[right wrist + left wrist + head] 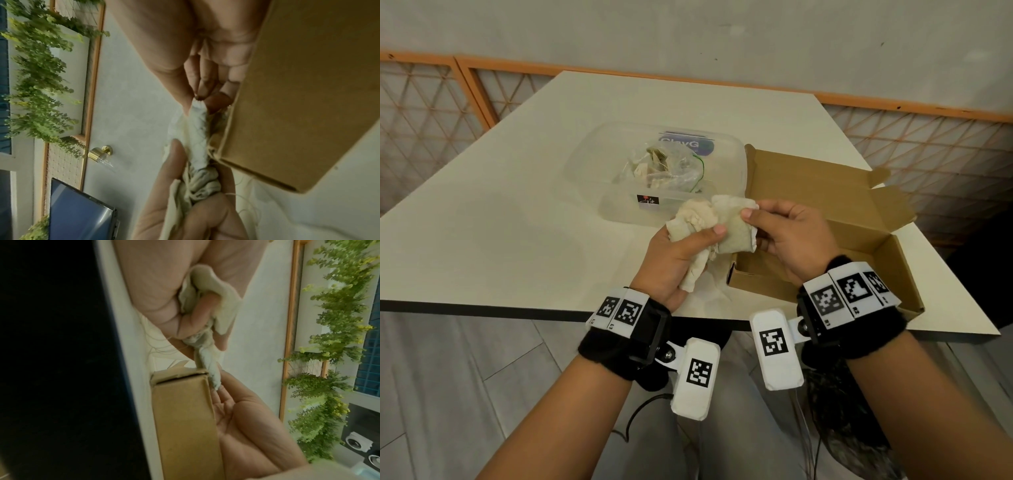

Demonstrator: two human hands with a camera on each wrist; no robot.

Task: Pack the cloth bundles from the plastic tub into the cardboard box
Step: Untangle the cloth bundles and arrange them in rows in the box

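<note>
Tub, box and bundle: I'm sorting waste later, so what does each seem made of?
Tub: clear, slightly frosted plastic; its contents show through the walls.
Box: brown matte cardboard, with folded flaps and raw edges.
Bundle: off-white woven cloth, probably cotton; wrinkled, with loose threads.

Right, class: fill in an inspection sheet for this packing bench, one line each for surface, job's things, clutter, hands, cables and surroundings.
Surface: pale table, bare where it shows.
Job's things: clear plastic tub holds bagged cloth pieces; open cardboard box lies to its right, what shows of its inside is bare; one cream cloth bundle is held above the box's near left corner.
Clutter: nothing seen.
Hands: left hand has a grip round the bundle's left part; right hand pinches its right end.
Cables: dark lead hangs below the left wrist; thin wires below the right.
Surroundings: grey wall, orange-framed lattice panels; wrist views show hanging greenery and a screen.
</note>
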